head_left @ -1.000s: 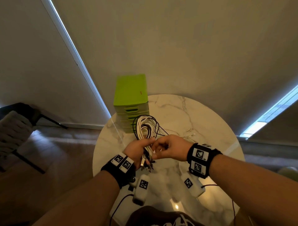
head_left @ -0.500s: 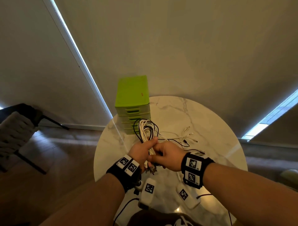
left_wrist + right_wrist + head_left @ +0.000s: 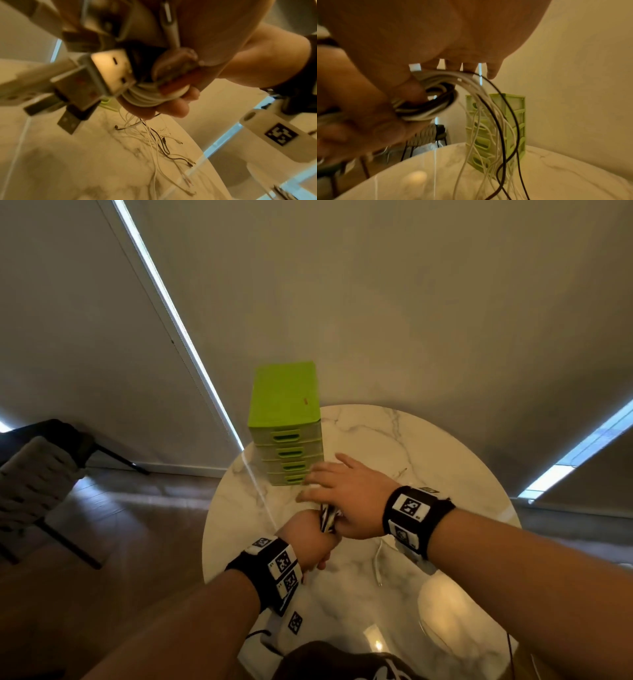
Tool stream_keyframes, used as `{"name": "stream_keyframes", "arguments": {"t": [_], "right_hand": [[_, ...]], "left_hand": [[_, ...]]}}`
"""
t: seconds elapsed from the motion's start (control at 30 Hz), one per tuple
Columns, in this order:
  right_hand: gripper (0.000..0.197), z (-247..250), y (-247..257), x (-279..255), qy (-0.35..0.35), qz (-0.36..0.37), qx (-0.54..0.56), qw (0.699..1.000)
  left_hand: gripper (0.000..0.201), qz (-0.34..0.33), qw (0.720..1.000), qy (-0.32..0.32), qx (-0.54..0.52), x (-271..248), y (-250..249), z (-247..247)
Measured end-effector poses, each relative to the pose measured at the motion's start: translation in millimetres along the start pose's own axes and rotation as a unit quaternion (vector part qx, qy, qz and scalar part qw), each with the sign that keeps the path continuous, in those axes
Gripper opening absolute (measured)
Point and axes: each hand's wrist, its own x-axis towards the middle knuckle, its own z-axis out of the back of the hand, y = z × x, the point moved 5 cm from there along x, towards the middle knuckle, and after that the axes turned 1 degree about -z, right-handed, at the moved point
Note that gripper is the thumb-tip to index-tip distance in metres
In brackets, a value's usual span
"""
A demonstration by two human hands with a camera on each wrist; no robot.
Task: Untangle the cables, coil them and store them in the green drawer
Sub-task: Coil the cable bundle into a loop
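Note:
The green drawer unit (image 3: 286, 422) stands at the far left of the round marble table (image 3: 428, 446), all drawers closed. Just in front of it my left hand (image 3: 308, 539) grips a coiled bundle of white and black cables (image 3: 327, 517). The left wrist view shows my thumb and fingers clamped round the coil (image 3: 149, 97), with USB plugs (image 3: 96, 81) sticking out. My right hand (image 3: 342, 494) lies over the bundle with fingers straight, reaching toward the drawer base. Loose strands (image 3: 488, 121) hang from under its fingertips down to the table.
Loose cable ends (image 3: 159, 136) trail across the marble under my hands. A single white cable end (image 3: 377, 563) lies on the table near my right wrist. A dark chair (image 3: 30, 474) stands on the wooden floor to the left.
Both hands have moved forward with the bundle, closer to the drawer unit. My right hand has gone from pinching the bundle to lying over it with straight fingers.

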Motion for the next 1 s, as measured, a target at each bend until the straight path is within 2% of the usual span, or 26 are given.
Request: {"name": "stream_keyframes", "arguments": {"t": [0.1, 0.23, 0.37, 0.47, 0.53, 0.6, 0.67, 0.7, 0.73, 0.8, 0.83, 0.93, 1.0], "right_hand": [[0.038, -9.1, 6.3, 1.1, 0.07, 0.007, -0.078, 0.994], [0.019, -19.1, 9.9, 6.5, 0.135, -0.04, -0.089, 0.986], [0.02, -23.4, 11.3, 7.0, 0.143, -0.112, -0.061, 0.982], [0.021, -24.8, 15.5, 5.7, 0.154, -0.12, -0.053, 0.979], [0.026, -26.2, 14.6, 3.9, 0.16, -0.126, -0.005, 0.979], [0.039, -30.4, 5.5, -4.3, 0.151, -0.151, 0.137, 0.967], [0.046, -34.7, -7.6, -18.2, 0.136, -0.184, 0.344, 0.911], [0.043, -37.3, -13.7, -24.8, 0.131, -0.192, 0.397, 0.888], [0.037, -41.0, -21.5, -29.3, 0.133, -0.196, 0.4, 0.885], [0.022, -47.0, -37.6, -37.2, 0.164, -0.212, 0.32, 0.909], [0.022, -50.2, -45.5, -41.3, 0.181, -0.231, 0.293, 0.91], [0.035, -53.6, -59.6, -51.5, 0.177, -0.283, 0.34, 0.879], [0.039, -45.6, -57.7, -50.8, 0.118, -0.283, 0.406, 0.861]], "left_hand": [[0.023, 0.018, 0.998, -0.005, 0.059, 0.5, 2.5, 3.3], [0.018, 0.043, 0.996, -0.019, 0.077, -0.7, 11.7, 5.8], [0.014, 0.048, 0.997, -0.021, 0.065, -0.5, 16.4, 7.2], [0.011, 0.061, 0.995, -0.009, 0.082, -2.4, 20.5, 4.0], [0.012, 0.069, 0.995, 0.001, 0.076, -4.2, 23.0, 2.4], [0.015, 0.064, 0.995, 0.017, 0.07, -5.7, 24.5, 4.0], [0.015, 0.057, 0.996, 0.018, 0.062, -5.7, 26.7, 10.7], [0.014, 0.056, 0.997, 0.01, 0.048, -5.2, 28.9, 15.8], [0.012, 0.057, 0.998, 0.001, 0.029, -5.0, 31.9, 20.5], [0.012, 0.061, 0.998, -0.01, -0.016, -5.3, 38.4, 28.3], [0.015, 0.065, 0.997, -0.011, -0.035, -6.0, 41.2, 30.5], [0.02, 0.076, 0.994, -0.014, -0.081, -7.4, 45.0, 35.4], [0.022, 0.081, 0.99, -0.019, -0.118, -5.0, 47.7, 37.2]]}}
